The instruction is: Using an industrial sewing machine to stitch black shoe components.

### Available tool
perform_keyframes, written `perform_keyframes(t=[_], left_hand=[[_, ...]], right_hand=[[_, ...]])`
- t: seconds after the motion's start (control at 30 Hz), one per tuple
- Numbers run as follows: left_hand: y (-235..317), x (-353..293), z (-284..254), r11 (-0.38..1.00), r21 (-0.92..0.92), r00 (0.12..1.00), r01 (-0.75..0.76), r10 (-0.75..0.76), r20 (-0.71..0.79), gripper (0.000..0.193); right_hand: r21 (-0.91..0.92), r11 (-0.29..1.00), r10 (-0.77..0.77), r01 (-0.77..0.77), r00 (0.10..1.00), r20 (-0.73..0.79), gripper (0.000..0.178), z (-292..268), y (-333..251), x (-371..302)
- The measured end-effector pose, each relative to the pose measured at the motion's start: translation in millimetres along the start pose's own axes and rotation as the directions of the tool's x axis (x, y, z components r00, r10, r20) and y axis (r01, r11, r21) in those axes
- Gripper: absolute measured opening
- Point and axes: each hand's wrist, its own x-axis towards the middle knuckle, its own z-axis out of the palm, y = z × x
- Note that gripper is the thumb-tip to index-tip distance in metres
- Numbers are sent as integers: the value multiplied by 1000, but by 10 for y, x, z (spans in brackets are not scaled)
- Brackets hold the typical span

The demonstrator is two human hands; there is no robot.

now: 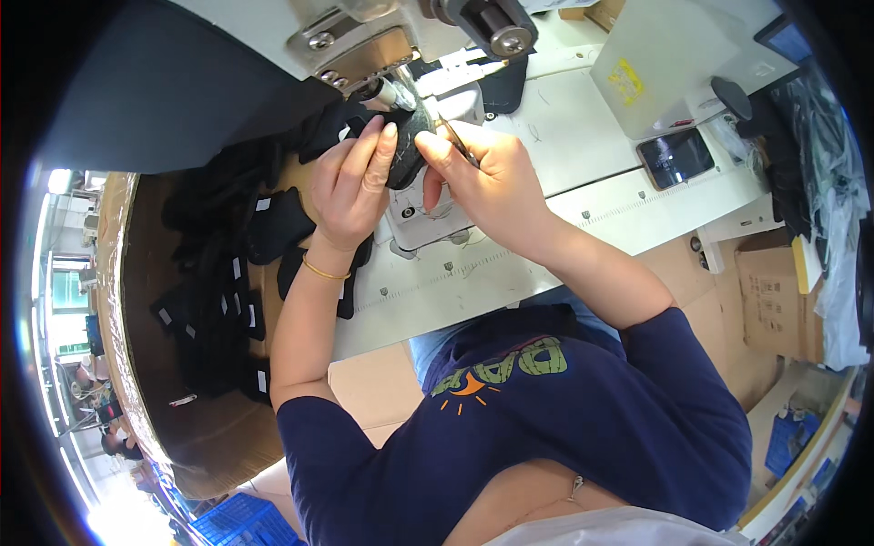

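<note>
Under the sewing machine's head (364,59) lies a small black fabric piece (410,155) with a curved, greyish edge. My left hand (353,182) grips its left side, fingers pressed together close to the presser foot area. On the right, the thumb and forefinger of my right hand (487,173) are closed at the fabric's edge. A slender dark tool (460,146) is tucked in that same hand; it may be tweezers or thread snips, its far end partly hidden. The needle itself cannot be made out.
A large cardboard box (205,455) at the left holds several black fabric pieces (278,223) with white tags. On the white sewing table (583,136) lies a phone (675,157). Another cardboard box (774,300) stands at right, and a blue basket (241,520) at lower left.
</note>
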Motion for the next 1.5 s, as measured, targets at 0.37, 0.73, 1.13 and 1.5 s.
perform_keyframes(t=[0.37,0.73,1.13,1.5], left_hand=[[219,266,-205,992,94,994,89,-94,47,38],[488,638,-285,968,245,983,52,-94,160,22],[760,623,-496,868,492,907,68,-259,331,22],[730,703,-452,988,150,965,33,-70,251,23]], right_hand=[[45,999,17,-16,999,-31,31,53,21,-6],[201,968,148,-148,989,13,33,-22,-20,1],[241,963,124,-120,992,-3,36,-16,-17,-3],[349,921,182,-173,983,6,36,-55,51,31]])
